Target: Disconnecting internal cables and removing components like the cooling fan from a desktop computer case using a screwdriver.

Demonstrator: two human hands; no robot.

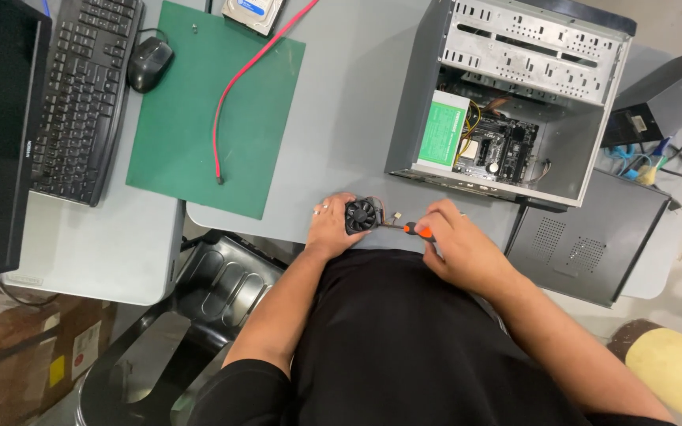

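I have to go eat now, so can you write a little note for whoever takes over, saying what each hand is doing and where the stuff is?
Left hand: holds the small black fan at the near edge of the grey table.
Right hand: grips the orange-handled screwdriver, tip against the fan.
Open computer case lies on its side behind, board showing.
Red cable lies across the green mat.
Done: fan is out of the case. Left: the screwdriver work on the fan.
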